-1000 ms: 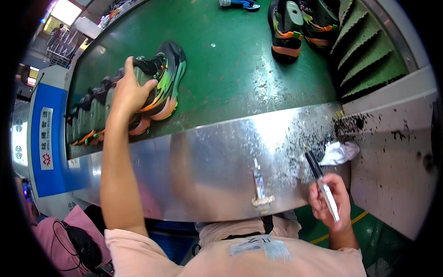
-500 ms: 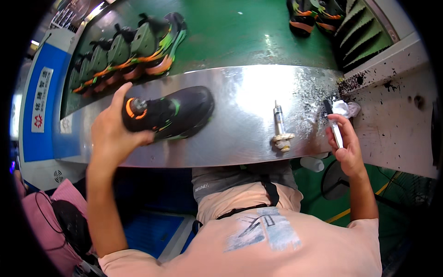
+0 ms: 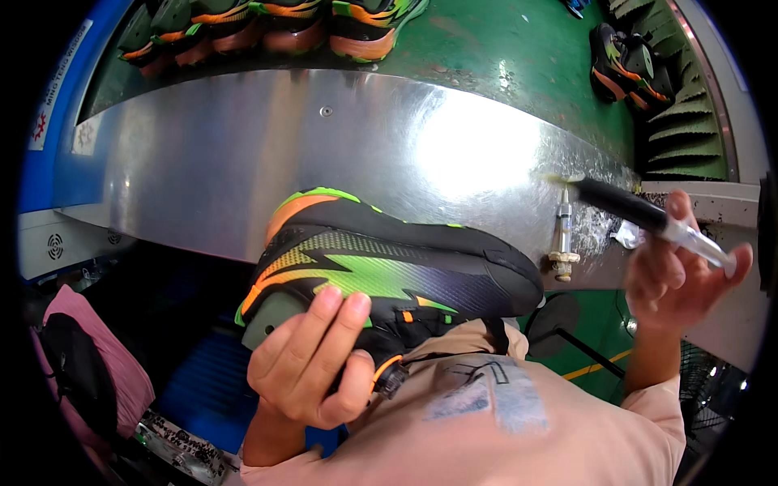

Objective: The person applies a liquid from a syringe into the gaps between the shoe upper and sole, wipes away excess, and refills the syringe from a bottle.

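Observation:
Close to the camera, my left hand (image 3: 312, 364) is closed around the collar of a black sneaker (image 3: 438, 267) with green and orange side panels. The shoe lies turned on its side, toe to the right, sole edge away from me, above the near edge of the metal bench. A dark green block fills its heel opening. My right hand (image 3: 673, 275) grips a syringe (image 3: 624, 204) with a black barrel and clear plunger, its blurred tip pointing left, apart from the shoe. A second syringe (image 3: 564, 231), clear with a crusted flange, lies on the bench between them.
A metal bench (image 3: 203, 154) runs across in front of me. Behind it, a green conveyor surface (image 3: 486, 49) carries several similar sneakers (image 3: 296, 28) at left and a pair (image 3: 628, 69) at right, beside a slatted curtain (image 3: 689, 138). Crumpled white paper (image 3: 628, 235) lies near my right hand.
The shoe came from the bench toward me and rolled onto its side in my left hand. My right hand raised the syringe and swung its tip leftward. The view has shifted too.

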`<act>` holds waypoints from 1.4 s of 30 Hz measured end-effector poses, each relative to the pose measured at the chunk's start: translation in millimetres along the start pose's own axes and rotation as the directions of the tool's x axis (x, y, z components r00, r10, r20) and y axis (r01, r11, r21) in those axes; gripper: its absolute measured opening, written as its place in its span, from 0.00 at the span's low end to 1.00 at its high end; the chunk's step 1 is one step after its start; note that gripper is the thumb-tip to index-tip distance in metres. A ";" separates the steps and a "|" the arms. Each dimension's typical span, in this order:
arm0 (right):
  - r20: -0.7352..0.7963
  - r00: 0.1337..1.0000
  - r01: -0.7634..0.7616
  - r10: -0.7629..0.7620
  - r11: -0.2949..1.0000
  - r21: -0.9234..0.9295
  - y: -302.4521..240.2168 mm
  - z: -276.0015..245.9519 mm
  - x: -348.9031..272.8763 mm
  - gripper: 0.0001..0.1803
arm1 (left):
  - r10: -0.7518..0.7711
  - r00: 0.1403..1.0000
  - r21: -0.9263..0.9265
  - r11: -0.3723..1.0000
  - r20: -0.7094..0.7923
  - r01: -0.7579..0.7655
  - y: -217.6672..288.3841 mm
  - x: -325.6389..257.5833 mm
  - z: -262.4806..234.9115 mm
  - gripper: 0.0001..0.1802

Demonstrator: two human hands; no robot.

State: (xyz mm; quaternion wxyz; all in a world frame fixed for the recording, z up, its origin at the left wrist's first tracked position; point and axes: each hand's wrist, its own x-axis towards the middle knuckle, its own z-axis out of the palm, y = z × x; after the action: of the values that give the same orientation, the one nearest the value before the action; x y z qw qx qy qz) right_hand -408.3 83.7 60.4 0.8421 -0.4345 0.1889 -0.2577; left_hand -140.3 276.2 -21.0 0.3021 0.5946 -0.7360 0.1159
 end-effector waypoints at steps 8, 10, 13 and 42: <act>0.309 0.879 -0.409 0.364 0.908 0.092 43.5 44.8 93.2 0.51 | -0.012 0.998 -0.010 1.000 0.062 0.013 13.5 3.6 -0.9 0.06; 0.301 0.871 -0.427 0.388 0.901 0.074 44.9 48.5 97.3 0.52 | -0.007 0.996 -0.026 1.000 0.091 0.009 15.8 3.4 -3.7 0.05; 0.327 0.848 -0.451 0.417 0.892 0.031 47.4 51.6 104.6 0.52 | 0.015 0.995 -0.031 0.999 0.101 -0.012 16.0 1.8 -6.8 0.04; -0.098 0.909 -0.407 0.406 0.913 0.008 23.2 75.3 30.2 0.54 | 0.012 0.991 0.033 0.999 0.135 -0.017 13.1 -41.8 -27.5 0.06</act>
State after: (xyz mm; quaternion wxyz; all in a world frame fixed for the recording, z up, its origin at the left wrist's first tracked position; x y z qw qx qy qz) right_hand -337.1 124.8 79.9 0.8644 -0.3777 0.3176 -0.0964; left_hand -139.6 327.9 -21.1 0.2407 0.6009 -0.7569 0.0902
